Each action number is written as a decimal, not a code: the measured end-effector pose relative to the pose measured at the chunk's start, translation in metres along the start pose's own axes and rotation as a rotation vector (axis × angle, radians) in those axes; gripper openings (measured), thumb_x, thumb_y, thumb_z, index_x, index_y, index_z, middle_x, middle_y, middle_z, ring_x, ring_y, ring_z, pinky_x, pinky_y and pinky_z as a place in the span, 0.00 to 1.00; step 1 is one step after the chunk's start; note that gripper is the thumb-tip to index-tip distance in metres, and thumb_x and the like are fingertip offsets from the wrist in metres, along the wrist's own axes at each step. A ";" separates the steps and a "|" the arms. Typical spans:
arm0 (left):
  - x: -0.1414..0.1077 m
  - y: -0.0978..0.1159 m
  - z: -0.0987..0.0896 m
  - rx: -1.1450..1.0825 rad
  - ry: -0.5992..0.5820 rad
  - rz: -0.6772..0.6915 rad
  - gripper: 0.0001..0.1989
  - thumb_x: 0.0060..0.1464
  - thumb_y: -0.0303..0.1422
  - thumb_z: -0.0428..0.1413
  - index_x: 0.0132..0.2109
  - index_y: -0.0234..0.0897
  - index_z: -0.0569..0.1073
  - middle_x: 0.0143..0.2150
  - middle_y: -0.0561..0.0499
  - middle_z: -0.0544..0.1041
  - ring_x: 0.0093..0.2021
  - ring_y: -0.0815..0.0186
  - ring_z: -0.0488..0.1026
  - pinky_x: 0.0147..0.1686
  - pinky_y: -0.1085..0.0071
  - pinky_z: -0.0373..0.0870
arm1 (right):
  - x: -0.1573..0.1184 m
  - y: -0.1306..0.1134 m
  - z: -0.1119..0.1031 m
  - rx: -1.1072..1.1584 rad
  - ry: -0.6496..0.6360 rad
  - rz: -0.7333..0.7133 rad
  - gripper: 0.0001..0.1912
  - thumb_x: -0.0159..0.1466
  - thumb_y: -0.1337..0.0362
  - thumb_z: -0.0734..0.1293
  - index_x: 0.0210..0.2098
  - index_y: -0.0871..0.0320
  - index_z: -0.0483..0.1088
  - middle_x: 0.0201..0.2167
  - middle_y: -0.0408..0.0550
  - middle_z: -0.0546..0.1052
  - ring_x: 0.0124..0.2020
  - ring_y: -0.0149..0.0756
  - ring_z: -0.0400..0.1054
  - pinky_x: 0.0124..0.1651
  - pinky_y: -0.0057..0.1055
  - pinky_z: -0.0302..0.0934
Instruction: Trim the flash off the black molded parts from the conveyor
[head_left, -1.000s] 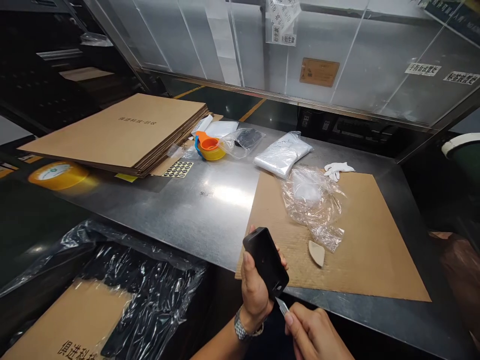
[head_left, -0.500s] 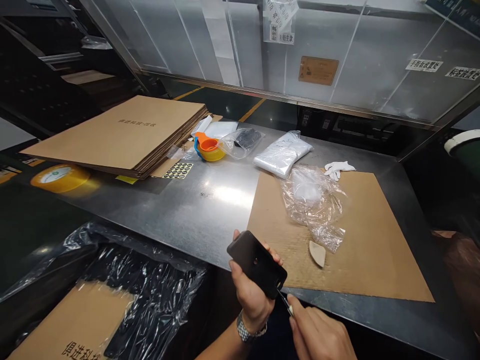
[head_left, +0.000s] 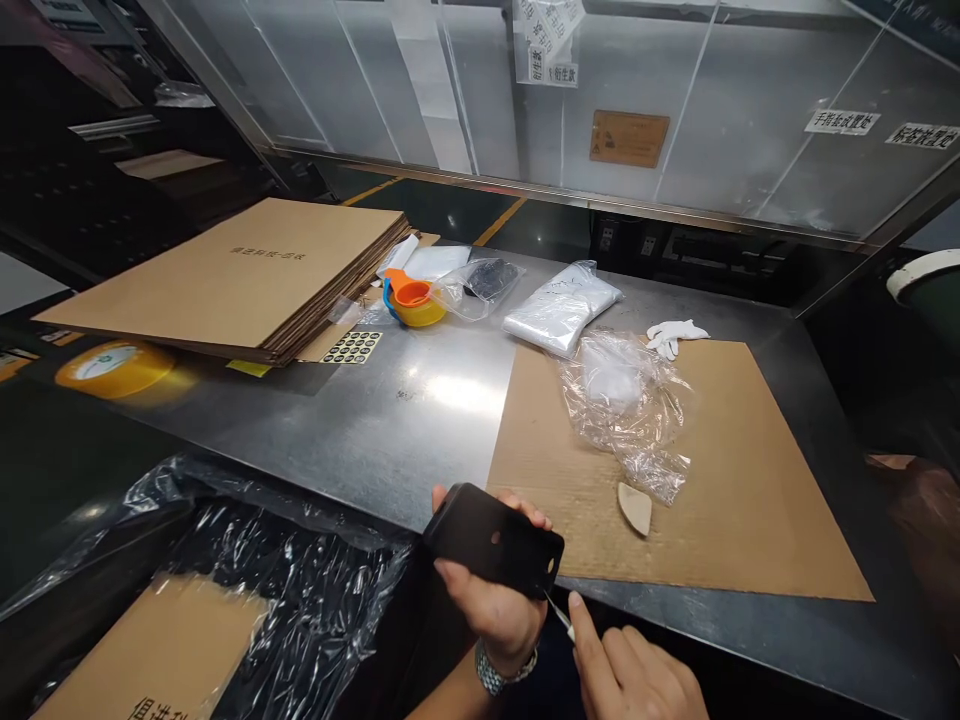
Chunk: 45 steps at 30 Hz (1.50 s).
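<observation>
My left hand [head_left: 499,615] is closed around a black phone case [head_left: 480,545], thumb on the near edge and fingertips over the far edge. The case is tilted just off the table's front edge, its back up, with a small round mark in the middle and a cutout at the right end. In my right hand [head_left: 634,670] is a slim knife [head_left: 560,617] with a pale handle, index finger stretched along it. The blade's tip meets the case at its lower right corner. My other right fingers are curled, partly hiding the handle.
Brown cardboard [head_left: 750,480] covers the table's right part, bearing crumpled clear plastic [head_left: 622,390] and a beige wedge-shaped piece [head_left: 634,509]. Behind lie white gloves [head_left: 675,337] and a plastic-wrapped pack [head_left: 562,308]. Left are stacked cardboard sheets [head_left: 225,270], tape rolls [head_left: 416,312] and a black-lined bin [head_left: 300,570].
The phone case has shifted left and slightly down, turned nearer to level. The knife tip has moved from near the cutout to the lower right corner.
</observation>
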<state>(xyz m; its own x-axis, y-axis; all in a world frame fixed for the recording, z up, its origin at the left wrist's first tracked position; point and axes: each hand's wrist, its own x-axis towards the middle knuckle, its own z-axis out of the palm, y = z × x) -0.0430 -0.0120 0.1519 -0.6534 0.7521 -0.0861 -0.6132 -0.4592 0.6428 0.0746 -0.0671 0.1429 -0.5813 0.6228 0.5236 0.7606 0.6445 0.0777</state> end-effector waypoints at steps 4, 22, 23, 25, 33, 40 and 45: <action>-0.001 0.001 0.002 0.022 0.006 0.062 0.23 0.51 0.53 0.49 0.54 0.58 0.65 0.30 0.53 0.73 0.25 0.65 0.69 0.24 0.69 0.70 | 0.002 -0.002 -0.001 -0.007 -0.002 0.000 0.15 0.61 0.78 0.57 0.41 0.68 0.72 0.14 0.37 0.61 0.13 0.22 0.58 0.19 0.25 0.47; -0.007 0.007 0.006 0.077 0.044 -0.009 0.22 0.53 0.51 0.49 0.55 0.61 0.62 0.31 0.55 0.71 0.27 0.66 0.67 0.27 0.69 0.69 | 0.003 -0.007 -0.011 -0.069 -0.060 0.074 0.18 0.62 0.78 0.55 0.43 0.62 0.72 0.15 0.41 0.64 0.16 0.26 0.60 0.20 0.26 0.50; -0.007 0.007 0.004 0.084 0.050 -0.033 0.23 0.53 0.51 0.49 0.56 0.60 0.62 0.31 0.55 0.71 0.27 0.66 0.67 0.27 0.69 0.69 | 0.004 -0.006 -0.011 -0.071 -0.057 0.078 0.18 0.62 0.78 0.55 0.43 0.62 0.73 0.15 0.41 0.64 0.16 0.26 0.60 0.21 0.26 0.50; -0.006 0.006 0.001 0.111 0.069 -0.116 0.25 0.54 0.51 0.48 0.58 0.58 0.59 0.30 0.54 0.71 0.27 0.66 0.68 0.27 0.70 0.69 | 0.005 -0.004 -0.014 -0.081 -0.065 0.076 0.18 0.63 0.77 0.55 0.43 0.61 0.73 0.15 0.41 0.64 0.17 0.27 0.60 0.21 0.27 0.50; 0.002 0.007 -0.005 0.125 0.149 -0.455 0.24 0.55 0.49 0.47 0.57 0.49 0.62 0.29 0.53 0.72 0.25 0.68 0.70 0.24 0.72 0.70 | 0.000 0.012 -0.012 -0.038 -0.104 0.056 0.17 0.65 0.71 0.56 0.49 0.65 0.69 0.17 0.41 0.64 0.17 0.29 0.60 0.23 0.29 0.53; 0.006 0.008 -0.007 0.048 0.064 -0.687 0.25 0.54 0.50 0.47 0.32 0.31 0.74 0.25 0.48 0.73 0.23 0.67 0.70 0.24 0.73 0.69 | -0.006 0.021 -0.011 0.270 -0.216 0.195 0.19 0.68 0.66 0.54 0.55 0.64 0.65 0.22 0.43 0.68 0.22 0.27 0.67 0.22 0.21 0.59; 0.004 0.008 -0.006 0.030 0.000 -0.639 0.20 0.56 0.48 0.47 0.44 0.38 0.72 0.29 0.51 0.73 0.24 0.67 0.69 0.25 0.72 0.69 | -0.008 0.022 -0.016 0.272 -0.251 0.128 0.18 0.68 0.66 0.56 0.56 0.61 0.64 0.22 0.42 0.66 0.20 0.26 0.66 0.21 0.19 0.58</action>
<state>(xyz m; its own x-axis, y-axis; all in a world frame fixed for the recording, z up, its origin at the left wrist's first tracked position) -0.0532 -0.0156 0.1526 -0.1634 0.8730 -0.4596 -0.8693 0.0929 0.4855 0.1007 -0.0650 0.1539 -0.5650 0.7731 0.2882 0.7467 0.6277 -0.2199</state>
